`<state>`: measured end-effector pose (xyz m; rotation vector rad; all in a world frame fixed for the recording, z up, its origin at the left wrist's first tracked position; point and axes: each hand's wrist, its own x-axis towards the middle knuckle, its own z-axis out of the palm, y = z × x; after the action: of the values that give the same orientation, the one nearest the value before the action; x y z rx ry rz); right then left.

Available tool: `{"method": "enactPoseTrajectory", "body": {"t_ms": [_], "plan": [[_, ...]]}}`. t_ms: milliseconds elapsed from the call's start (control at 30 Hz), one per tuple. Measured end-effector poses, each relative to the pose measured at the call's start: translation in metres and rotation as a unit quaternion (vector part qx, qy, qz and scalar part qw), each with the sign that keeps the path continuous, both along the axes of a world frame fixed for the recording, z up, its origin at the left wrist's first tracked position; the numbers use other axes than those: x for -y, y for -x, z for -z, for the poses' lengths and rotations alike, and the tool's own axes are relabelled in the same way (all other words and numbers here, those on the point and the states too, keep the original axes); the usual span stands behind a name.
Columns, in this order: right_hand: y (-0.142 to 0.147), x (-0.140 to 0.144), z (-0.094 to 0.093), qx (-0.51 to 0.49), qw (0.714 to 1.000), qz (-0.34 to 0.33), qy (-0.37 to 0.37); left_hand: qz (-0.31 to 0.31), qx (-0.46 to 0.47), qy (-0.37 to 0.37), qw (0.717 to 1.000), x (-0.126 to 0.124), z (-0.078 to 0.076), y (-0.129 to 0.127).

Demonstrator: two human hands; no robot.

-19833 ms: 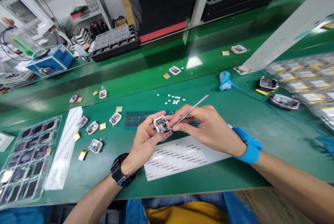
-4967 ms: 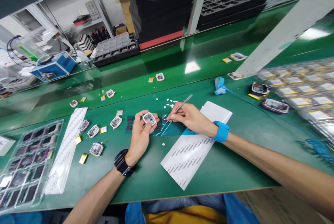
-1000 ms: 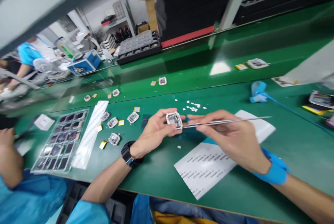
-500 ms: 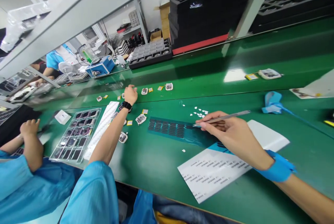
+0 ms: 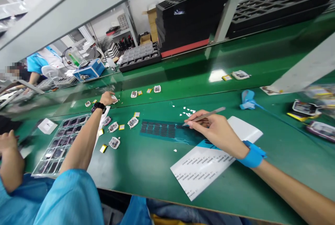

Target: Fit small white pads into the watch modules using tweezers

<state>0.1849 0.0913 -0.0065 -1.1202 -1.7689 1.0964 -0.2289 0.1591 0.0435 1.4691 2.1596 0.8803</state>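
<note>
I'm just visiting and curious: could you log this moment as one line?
left hand: on small white module at belt edge | right hand: grip on metal tweezers, tips at dark pad sheet

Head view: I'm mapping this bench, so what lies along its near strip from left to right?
clear tray → left hand → sheet of dark pads → tweezers in the right hand → blue wrist strap

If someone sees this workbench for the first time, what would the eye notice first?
Probably the two hands stretched apart: the right hand holds tweezers over a dark sheet of small pads at centre, while the left hand reaches far left to a small device. More small devices lie scattered there.
</note>
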Motion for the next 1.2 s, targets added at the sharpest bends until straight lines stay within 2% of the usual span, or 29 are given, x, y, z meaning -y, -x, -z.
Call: {"method": "enactPoseTrajectory", "body": {"t_ms": [100, 200, 300, 367, 400, 467, 533, 600, 700, 800, 933, 1000, 1100, 1200], "plan": [[0.0, -0.001, 0.0, -0.026, 0.999, 0.002, 0.019, -0.026, 0.0, 0.007, 1.0, 0.001, -0.002, -0.009], [0.0, -0.002, 0.001, -0.054, 0.998, 0.008, 0.028, -0.033, 0.03, -0.015, 0.999, 0.007, -0.004, -0.035], [0.0, -0.003, 0.0, -0.057, 0.998, 0.021, 0.014, 0.012, 0.1, -0.028, 0.995, 0.025, -0.003, -0.077], [0.001, -0.002, -0.002, -0.037, 0.999, 0.024, -0.027, 0.057, 0.15, -0.022, 0.987, 0.044, -0.001, -0.111], [0.001, 0.0, -0.004, -0.02, 0.998, 0.023, -0.057, 0.085, 0.186, -0.016, 0.979, 0.054, 0.001, -0.127], [0.003, 0.005, -0.009, 0.023, 0.992, 0.021, -0.123, 0.157, 0.321, 0.014, 0.934, 0.075, 0.004, -0.158], [0.005, 0.01, -0.012, 0.049, 0.983, 0.01, -0.175, 0.2, 0.373, 0.044, 0.905, 0.092, 0.007, -0.182], [0.007, 0.014, -0.014, 0.05, 0.975, -0.018, -0.214, 0.221, 0.398, 0.068, 0.888, 0.106, 0.011, -0.198], [0.008, 0.017, -0.013, 0.028, 0.962, -0.071, -0.264, 0.245, 0.379, 0.088, 0.888, 0.117, 0.016, -0.209], [0.006, 0.016, -0.009, 0.018, 0.949, -0.113, -0.295, 0.267, 0.342, 0.077, 0.897, 0.122, 0.02, -0.211], [0.006, 0.016, -0.005, 0.05, 0.934, -0.131, -0.328, 0.261, 0.309, 0.081, 0.911, 0.125, 0.028, -0.21], [0.006, 0.018, -0.005, 0.082, 0.921, -0.133, -0.357, 0.257, 0.272, 0.065, 0.925, 0.127, 0.032, -0.21], [0.007, 0.021, -0.004, 0.175, 0.889, -0.127, -0.403, 0.277, 0.167, 0.0, 0.946, 0.13, 0.034, -0.213], [0.007, 0.023, -0.004, 0.255, 0.865, -0.128, -0.413, 0.286, 0.087, -0.046, 0.953, 0.133, 0.033, -0.216]]}}
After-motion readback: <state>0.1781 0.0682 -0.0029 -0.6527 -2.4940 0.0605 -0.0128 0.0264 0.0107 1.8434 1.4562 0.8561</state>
